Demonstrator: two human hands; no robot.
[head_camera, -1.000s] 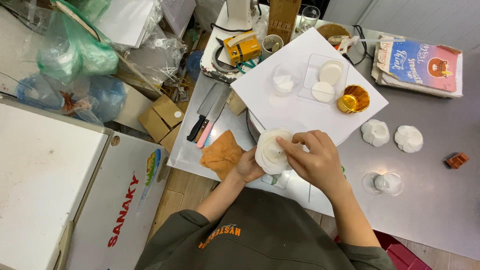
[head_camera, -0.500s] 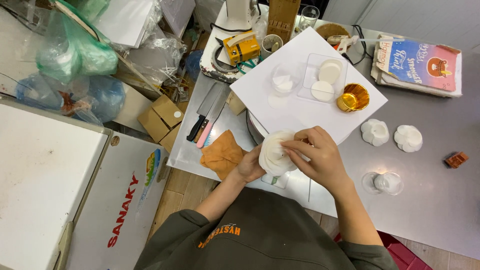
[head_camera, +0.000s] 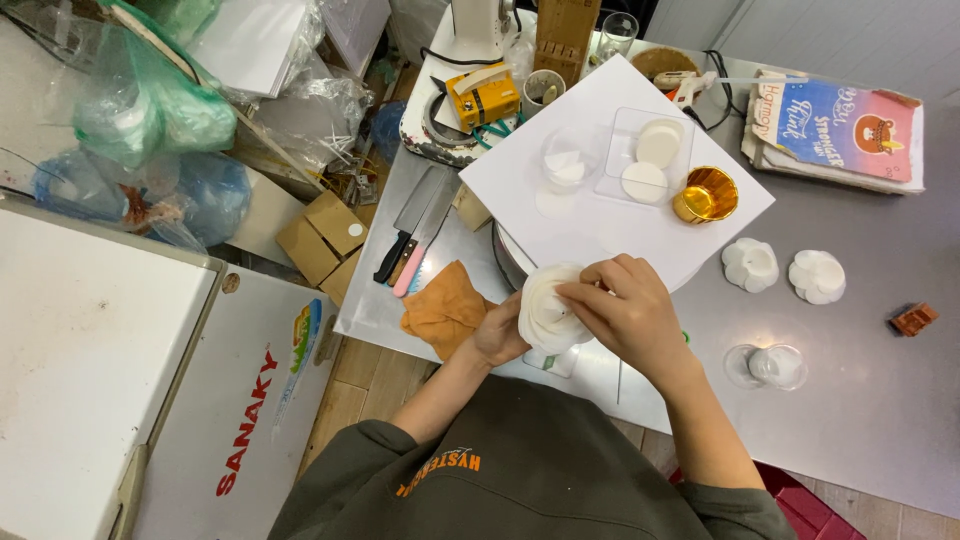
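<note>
both hands (head_camera: 610, 315) cup a white paper flower (head_camera: 548, 310) at the table edge

Grey steel table (head_camera: 880, 420) — wooden plank floor (head_camera: 370, 385) below.

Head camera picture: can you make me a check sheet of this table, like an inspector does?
Surface: grey metal table with a big white board lying on it.
Job's things: white flower-shaped piece held above the table's near edge; two finished white flowers lie on the table; gold cup and clear tray of white discs sit on the board.
Clutter: two knives, orange cloth, yellow tool, stacked booklets.
Grips: left hand cradles the flower from beneath; right hand pinches its top edge.
Cables: black cord near the booklets.
Surroundings: white chest freezer, plastic bags, cardboard boxes, wooden floor.
</note>
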